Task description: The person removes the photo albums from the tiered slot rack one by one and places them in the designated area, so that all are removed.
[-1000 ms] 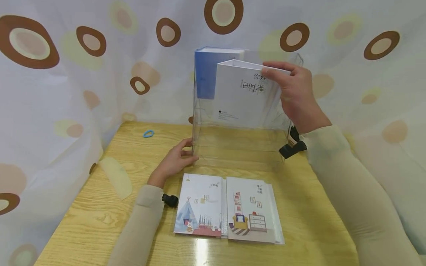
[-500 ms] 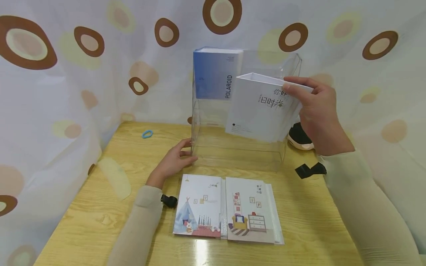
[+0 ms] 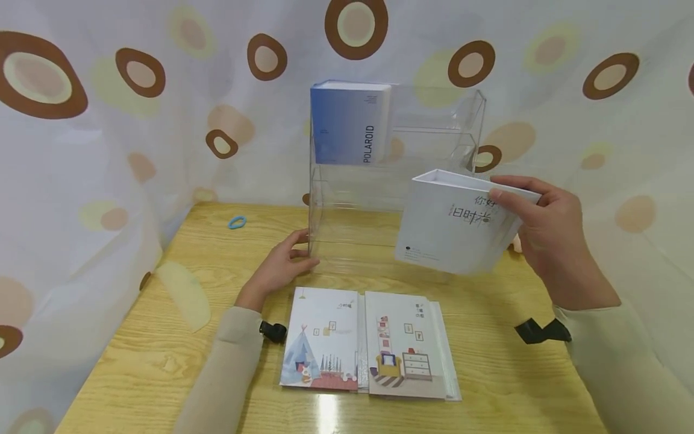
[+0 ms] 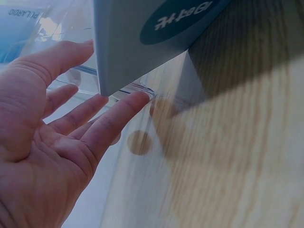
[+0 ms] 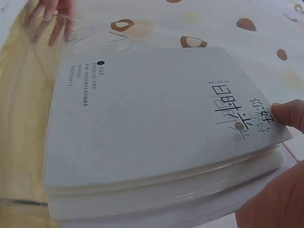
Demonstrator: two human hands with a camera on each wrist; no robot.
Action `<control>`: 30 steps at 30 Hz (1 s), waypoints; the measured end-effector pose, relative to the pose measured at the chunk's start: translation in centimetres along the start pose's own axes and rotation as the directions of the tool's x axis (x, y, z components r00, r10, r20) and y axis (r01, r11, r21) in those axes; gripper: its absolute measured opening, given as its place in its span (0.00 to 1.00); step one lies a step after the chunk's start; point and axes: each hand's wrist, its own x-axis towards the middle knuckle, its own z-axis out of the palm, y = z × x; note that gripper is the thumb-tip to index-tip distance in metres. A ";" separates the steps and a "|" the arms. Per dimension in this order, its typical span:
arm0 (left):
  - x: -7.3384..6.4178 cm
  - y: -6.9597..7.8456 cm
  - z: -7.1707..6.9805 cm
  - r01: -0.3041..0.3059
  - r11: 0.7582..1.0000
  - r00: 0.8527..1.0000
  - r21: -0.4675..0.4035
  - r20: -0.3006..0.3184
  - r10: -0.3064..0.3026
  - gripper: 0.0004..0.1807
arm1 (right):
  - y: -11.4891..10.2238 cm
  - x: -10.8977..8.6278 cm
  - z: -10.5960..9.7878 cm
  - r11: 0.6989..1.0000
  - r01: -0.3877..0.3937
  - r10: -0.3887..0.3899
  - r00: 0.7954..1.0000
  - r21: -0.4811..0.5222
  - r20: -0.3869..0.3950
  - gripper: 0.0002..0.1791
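- Loop, blue (image 3: pixel 237 222), one. Lies on the table (image 3: pixel 130 367) near its far edge.
- Hand, left (image 3: pixel 279 265). Fingers spread and mostly straight, nothing lifted; placed at the lower left edge of the clear rack (image 3: pixel 434 111). Left-wrist view is dim, so how firmly they bear on the plastic is uncertain. Light steadying pressure would suit; the rack looks easily nudged.
- Album, blue (image 3: pixel 347 129), lettered POLAROID. Upright in the rack's upper tier, left end; best left unjostled.
- Albums, illustrated, two: tent cover (image 3: pixel 320 337), armchair cover (image 3: pixel 403 343). Flat on the table, side by side, before the rack. Anything carried over these should go above, not drag across.
- Album, white (image 3: pixel 447 235), dark title. Held off the table in front of the rack's lower right, tilted; spine side leftward, gap showing along the top. Lower corners deserve clearance from the rack's edges.
- Hand, right (image 3: pixel 555 235). Thumb on the front cover, fingers behind, pinching the white album's upper right corner. A corner hold probably lets the weight swing; slow wrist movement and a deeper pinch across both covers would check it.
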 end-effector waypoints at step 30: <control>-0.2 0.0 0.0 0.001 1.000 1.000 0.010 -0.007 -0.001 0.43 | 5.1 -6.9 -7.8 0.980 -0.133 0.119 0.988 -0.151 -0.097 0.10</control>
